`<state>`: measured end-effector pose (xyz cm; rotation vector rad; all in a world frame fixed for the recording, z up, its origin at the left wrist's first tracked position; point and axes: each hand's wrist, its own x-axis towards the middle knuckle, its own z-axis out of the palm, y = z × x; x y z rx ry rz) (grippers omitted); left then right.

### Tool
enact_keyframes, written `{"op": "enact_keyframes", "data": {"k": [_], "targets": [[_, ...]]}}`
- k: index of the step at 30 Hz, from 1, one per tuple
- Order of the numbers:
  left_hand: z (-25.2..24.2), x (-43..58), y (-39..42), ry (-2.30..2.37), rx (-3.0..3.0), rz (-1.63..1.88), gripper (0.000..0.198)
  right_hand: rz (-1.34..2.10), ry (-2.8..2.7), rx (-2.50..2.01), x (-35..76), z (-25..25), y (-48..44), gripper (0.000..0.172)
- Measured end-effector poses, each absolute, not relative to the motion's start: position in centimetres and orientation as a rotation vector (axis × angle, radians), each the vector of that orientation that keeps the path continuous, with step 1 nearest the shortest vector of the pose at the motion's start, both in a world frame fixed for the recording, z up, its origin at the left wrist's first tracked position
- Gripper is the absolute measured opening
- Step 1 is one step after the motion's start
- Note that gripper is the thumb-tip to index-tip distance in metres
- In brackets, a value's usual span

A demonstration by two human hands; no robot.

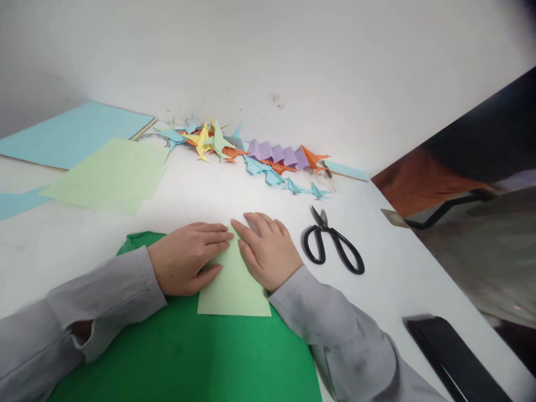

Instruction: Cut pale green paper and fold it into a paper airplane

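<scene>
A pale green sheet of paper (234, 290) lies flat on a green mat (188, 357) in front of me. From the left, my left hand (188, 258) rests on the sheet with its fingers stretched out toward the upper middle. My right hand (270, 248) presses on the paper's upper right part, its fingers spread and the index fingertip near the top. Both palms face down, and neither hand grips anything. Parts of the sheet's two side edges are hidden under the hands.
Black-handled scissors (330, 240) lie partly open right of my hands. A black phone-like object (456, 357) sits at the lower right. Folded paper pieces (218, 142) line the wall. Light green sheets (113, 173) and a blue paper stack (79, 134) are at the left.
</scene>
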<state>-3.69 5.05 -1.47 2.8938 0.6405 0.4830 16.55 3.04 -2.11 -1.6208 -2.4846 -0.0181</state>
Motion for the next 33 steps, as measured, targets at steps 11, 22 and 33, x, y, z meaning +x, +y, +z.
{"op": "enact_keyframes", "data": {"k": [11,22,33], "targets": [[-1.46,-3.48,4.86,0.655,2.875,0.513,0.035,-0.031,-2.498,-1.600,16.62,-2.24,3.05,0.045],[-1.16,-3.24,4.74,0.672,2.912,0.504,0.032,-0.027,-2.507,-1.600,16.47,-2.12,3.09,0.042],[-0.53,-3.01,4.42,0.625,3.042,0.480,0.027,-0.083,-2.512,-1.612,16.42,-1.97,3.12,0.040]]}}
